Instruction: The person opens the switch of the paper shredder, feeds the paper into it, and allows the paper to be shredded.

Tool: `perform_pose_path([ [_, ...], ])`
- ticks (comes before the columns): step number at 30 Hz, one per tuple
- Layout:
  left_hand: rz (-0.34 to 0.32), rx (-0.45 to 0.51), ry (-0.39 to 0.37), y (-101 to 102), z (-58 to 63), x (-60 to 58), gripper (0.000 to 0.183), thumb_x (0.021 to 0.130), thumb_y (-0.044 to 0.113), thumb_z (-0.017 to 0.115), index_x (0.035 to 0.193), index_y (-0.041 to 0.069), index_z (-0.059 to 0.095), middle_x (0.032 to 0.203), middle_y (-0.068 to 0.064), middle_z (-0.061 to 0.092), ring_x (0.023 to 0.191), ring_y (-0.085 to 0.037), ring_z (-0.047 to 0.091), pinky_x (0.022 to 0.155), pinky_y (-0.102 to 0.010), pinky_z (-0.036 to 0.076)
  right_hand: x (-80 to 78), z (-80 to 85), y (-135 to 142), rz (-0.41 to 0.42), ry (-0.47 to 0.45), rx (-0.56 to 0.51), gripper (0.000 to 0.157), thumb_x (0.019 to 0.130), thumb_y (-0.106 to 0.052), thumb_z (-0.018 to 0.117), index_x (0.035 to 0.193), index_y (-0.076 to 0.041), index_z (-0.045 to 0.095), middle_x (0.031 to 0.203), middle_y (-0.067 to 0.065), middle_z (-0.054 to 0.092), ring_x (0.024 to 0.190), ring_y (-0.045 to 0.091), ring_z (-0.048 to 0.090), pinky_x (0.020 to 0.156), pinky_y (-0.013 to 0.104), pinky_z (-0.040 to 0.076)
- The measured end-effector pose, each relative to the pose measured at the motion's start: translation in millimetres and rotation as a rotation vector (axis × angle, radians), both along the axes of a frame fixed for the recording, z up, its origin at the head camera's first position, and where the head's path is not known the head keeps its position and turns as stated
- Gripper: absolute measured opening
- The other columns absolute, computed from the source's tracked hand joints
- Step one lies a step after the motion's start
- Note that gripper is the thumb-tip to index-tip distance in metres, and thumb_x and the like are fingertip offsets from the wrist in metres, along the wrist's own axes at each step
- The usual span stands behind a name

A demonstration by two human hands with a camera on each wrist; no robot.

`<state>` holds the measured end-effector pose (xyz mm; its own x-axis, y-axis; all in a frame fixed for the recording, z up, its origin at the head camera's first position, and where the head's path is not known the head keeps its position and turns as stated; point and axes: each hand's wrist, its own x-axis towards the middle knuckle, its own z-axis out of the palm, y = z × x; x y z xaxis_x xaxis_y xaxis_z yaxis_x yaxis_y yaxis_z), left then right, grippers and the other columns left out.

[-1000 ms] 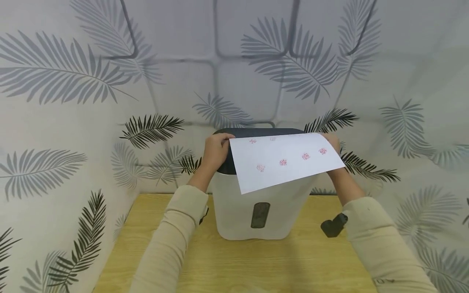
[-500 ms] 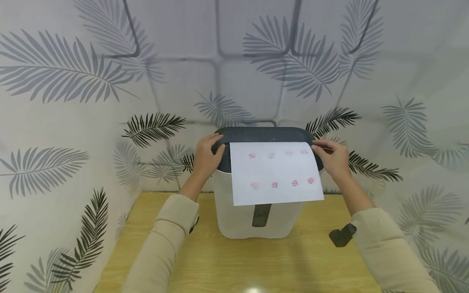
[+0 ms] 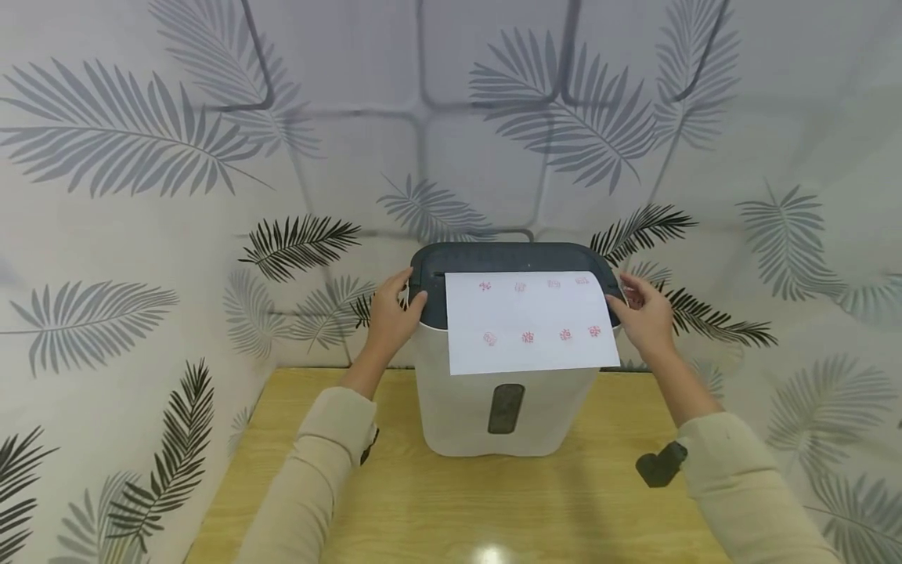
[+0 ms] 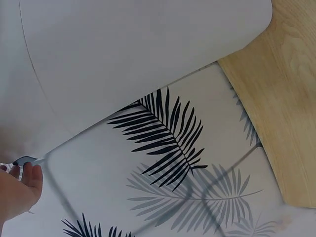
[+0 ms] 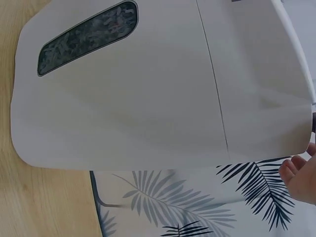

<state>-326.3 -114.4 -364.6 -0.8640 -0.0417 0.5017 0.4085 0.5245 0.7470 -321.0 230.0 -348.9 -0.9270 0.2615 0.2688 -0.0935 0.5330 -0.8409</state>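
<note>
A white paper shredder (image 3: pixel 458 415) with a dark top (image 3: pixel 503 254) stands upright on the table. Out of the slot in its top hangs a sheet of paper (image 3: pixel 528 348) with red printed marks, its lower edge draping over the shredder's front. My left hand (image 3: pixel 391 313) is at the top's left corner, thumb and fingers spread apart, fingertips right at the rim. At the right corner my right hand (image 3: pixel 647 317) is placed likewise, thumb tip close to the paper's right edge. Neither hand holds the paper. Both wrist views show relaxed fingers beside the shredder's upper end.
The shredder's front has a dark window (image 5: pixel 89 38) with shreds visible behind it. Beneath is a light wooden table (image 3: pixel 493 501). A leaf-patterned backdrop (image 3: pixel 338 180) rises right behind the shredder. A dark wrist device (image 3: pixel 661 464) sits by the right sleeve.
The paper went from being held up by both hands to hanging from the slot, and its lower edge has risen. Both hands have let go and moved outward to the shredder's corners.
</note>
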Motion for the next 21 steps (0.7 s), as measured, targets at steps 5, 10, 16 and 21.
perform_pose_path([
  [5, 0.013, 0.079, -0.069, -1, -7.8, 0.2, 0.05, 0.088, 0.015, 0.057, 0.133, -0.004, 0.045, 0.134, -0.021, 0.049, 0.115, -0.035, 0.052, 0.095, -0.046, 0.044, 0.3, -2.8, 0, -0.012, -0.072, -0.064, 0.049, 0.093, -0.015, 0.053, 0.139, -0.004, 0.04, 0.14, 0.017, 0.046, 0.126, 0.03, 0.046, 0.105, 0.039, 0.039],
  [10, 0.02, 0.183, -0.164, -1, -14.4, 1.0, 0.053, 0.09, 0.018, 0.055, 0.136, -0.003, 0.041, 0.136, -0.019, 0.049, 0.116, -0.033, 0.052, 0.096, -0.045, 0.045, -0.1, -3.3, 0, 0.017, -0.168, -0.181, 0.049, 0.097, -0.017, 0.044, 0.142, -0.002, 0.033, 0.143, 0.019, 0.04, 0.131, 0.029, 0.04, 0.106, 0.037, 0.039],
  [16, 0.017, 0.254, -0.213, 0, -16.8, 1.6, 0.052, 0.092, 0.02, 0.052, 0.137, -0.002, 0.041, 0.138, -0.019, 0.046, 0.123, -0.035, 0.048, 0.103, -0.044, 0.041, -2.3, -5.0, 2, 0.031, -0.193, -0.168, 0.049, 0.097, -0.018, 0.043, 0.142, -0.001, 0.034, 0.141, 0.02, 0.042, 0.122, 0.023, 0.046, 0.105, 0.032, 0.04],
  [21, 0.016, 0.277, -0.238, 3, -16.0, 2.7, 0.05, 0.092, 0.021, 0.051, 0.137, -0.001, 0.042, 0.14, -0.018, 0.045, 0.124, -0.034, 0.047, 0.104, -0.043, 0.04, -1.0, -5.8, 4, 0.034, -0.205, -0.146, 0.057, 0.095, -0.031, 0.046, 0.142, -0.003, 0.034, 0.142, 0.018, 0.041, 0.114, 0.018, 0.049, 0.104, 0.03, 0.041],
])
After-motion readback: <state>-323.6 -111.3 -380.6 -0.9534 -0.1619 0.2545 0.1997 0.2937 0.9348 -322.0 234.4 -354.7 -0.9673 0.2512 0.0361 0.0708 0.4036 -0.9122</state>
